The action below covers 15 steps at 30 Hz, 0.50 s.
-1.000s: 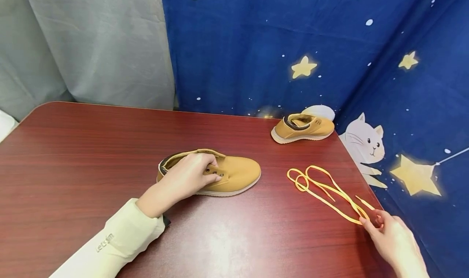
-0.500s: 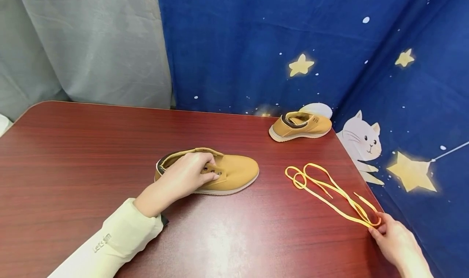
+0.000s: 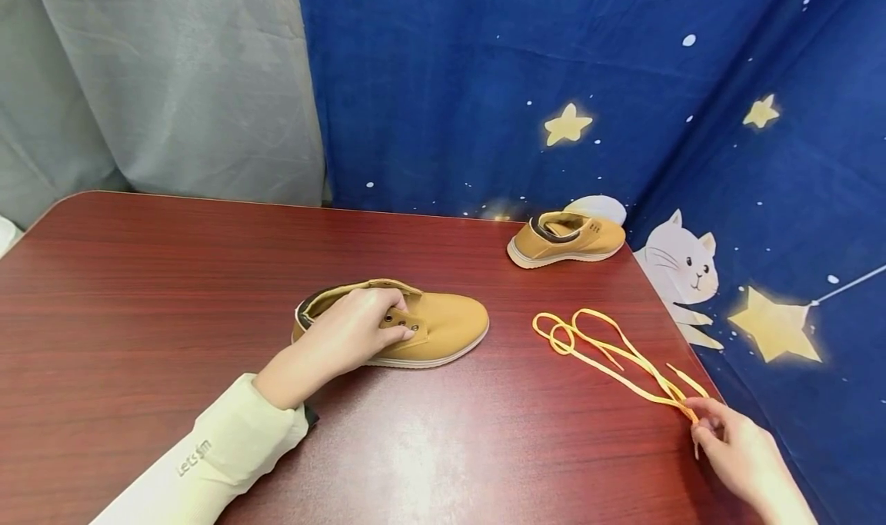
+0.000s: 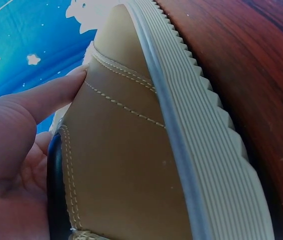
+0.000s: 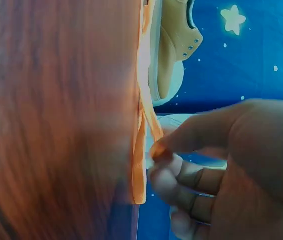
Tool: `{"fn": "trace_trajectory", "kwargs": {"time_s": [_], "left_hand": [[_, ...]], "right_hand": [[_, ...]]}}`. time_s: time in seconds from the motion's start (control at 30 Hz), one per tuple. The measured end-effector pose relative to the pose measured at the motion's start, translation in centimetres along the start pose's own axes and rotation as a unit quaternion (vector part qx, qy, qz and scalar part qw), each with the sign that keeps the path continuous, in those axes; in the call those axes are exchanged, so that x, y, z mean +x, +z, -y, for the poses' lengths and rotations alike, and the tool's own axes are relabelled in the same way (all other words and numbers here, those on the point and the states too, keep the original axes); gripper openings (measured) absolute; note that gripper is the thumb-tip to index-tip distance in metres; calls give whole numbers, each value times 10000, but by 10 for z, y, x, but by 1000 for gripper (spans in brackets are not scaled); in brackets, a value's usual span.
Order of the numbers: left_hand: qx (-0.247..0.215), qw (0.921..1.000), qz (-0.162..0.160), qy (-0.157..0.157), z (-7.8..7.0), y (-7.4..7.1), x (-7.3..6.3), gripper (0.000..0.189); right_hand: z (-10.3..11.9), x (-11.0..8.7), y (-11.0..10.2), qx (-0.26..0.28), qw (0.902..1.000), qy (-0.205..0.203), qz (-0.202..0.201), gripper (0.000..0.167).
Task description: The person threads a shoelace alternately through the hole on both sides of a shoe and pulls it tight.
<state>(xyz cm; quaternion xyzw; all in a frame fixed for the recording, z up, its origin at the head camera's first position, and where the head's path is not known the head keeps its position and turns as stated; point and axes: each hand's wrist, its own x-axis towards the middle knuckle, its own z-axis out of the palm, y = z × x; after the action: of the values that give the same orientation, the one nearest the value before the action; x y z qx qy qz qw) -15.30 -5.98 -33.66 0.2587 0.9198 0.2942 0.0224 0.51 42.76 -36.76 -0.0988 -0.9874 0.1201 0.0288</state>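
A tan shoe (image 3: 450, 325) with bare eyelets lies on the table, toe pointing right. My left hand (image 3: 353, 321) grips it at the opening, thumb on the near eyelet flap and fingers over the inside. In the left wrist view the thumb lies along the upper edge of the shoe (image 4: 126, 165), above its ridged pale sole. Far to the right, a yellow shoelace (image 3: 654, 397) is spread in loose loops, and my right hand (image 3: 741, 452) pinches its near part between thumb and forefinger. The right wrist view shows a fold of the shoelace (image 5: 139, 182) beside the fingertips.
A second tan shoe (image 3: 598, 240), also without a lace, stands at the far right corner. The reddish-brown table (image 3: 173, 279) ends close to my right hand, along a blue star-patterned curtain (image 3: 450, 87). A grey curtain (image 3: 187, 87) hangs behind on the left.
My right hand moved slightly right, then back left, and changed its pinch on the shoelace. The loops at the lace's far end shifted a little left. My left hand keeps its grip on the shoe.
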Motion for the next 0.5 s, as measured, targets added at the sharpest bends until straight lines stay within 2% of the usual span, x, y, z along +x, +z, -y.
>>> {"fn": "trace_trajectory", "kwargs": {"time_s": [0.1, 0.17, 0.2, 0.3, 0.4, 0.5], "left_hand": [[-6, 10000, 14, -23, 0, 0, 0, 18], [-5, 10000, 29, -41, -1, -1, 0, 18], [-2, 10000, 38, -49, -1, -1, 0, 18], [12, 10000, 53, -61, -1, -1, 0, 18], [21, 10000, 47, -46, -1, -1, 0, 18], [14, 10000, 41, -44, -1, 0, 0, 18]], "right_hand": [[3, -2, 0, 651, 9973, -176, -293, 39], [4, -2, 1, 1317, 9904, -279, -328, 45], [6, -2, 1, 1638, 9854, -348, -320, 45], [10, -3, 0, 2504, 9670, -459, -66, 31], [19, -2, -3, 3104, 9481, -637, 256, 23], [31, -2, -6, 3547, 9297, -856, 508, 23]]}}
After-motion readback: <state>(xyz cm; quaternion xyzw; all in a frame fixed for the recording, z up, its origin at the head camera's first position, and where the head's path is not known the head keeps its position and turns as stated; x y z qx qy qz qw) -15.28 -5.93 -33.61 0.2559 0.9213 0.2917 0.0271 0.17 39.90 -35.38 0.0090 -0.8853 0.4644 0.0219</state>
